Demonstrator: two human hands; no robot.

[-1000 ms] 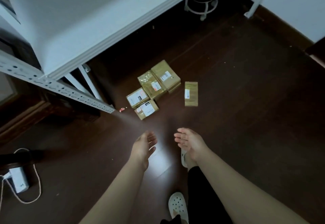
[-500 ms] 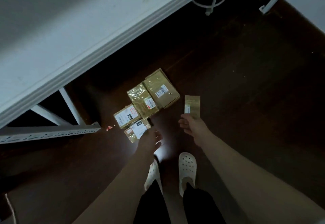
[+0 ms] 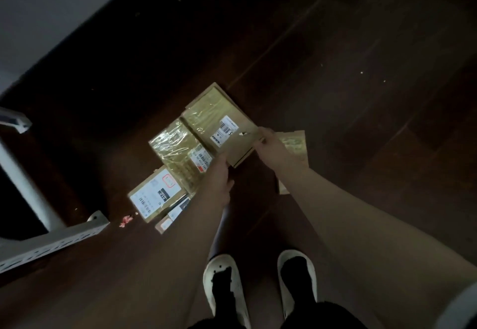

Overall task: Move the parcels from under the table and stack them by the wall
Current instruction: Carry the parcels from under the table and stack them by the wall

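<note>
Several brown parcels lie together on the dark wood floor. The largest flat parcel (image 3: 219, 119), with a barcode label, lies farthest from me. My left hand (image 3: 219, 176) rests at its near left corner and my right hand (image 3: 271, 145) touches its near right edge. A tape-wrapped parcel (image 3: 178, 150) lies beside it on the left. A parcel with a big white label (image 3: 154, 194) is nearer, and a small one (image 3: 173, 215) is partly hidden by my left forearm. A slim parcel (image 3: 296, 142) lies right of my right hand, half covered by my arm.
The white table top (image 3: 38, 6) overhangs at upper left, with its perforated metal foot (image 3: 51, 243) and leg (image 3: 23, 173) at the left. A red scrap (image 3: 125, 220) lies by the foot. My feet in white clogs (image 3: 224, 287) stand below the parcels.
I have bent down closer to the floor. Both hands moved forward from just short of the parcels onto the near edge of the largest flat parcel.
</note>
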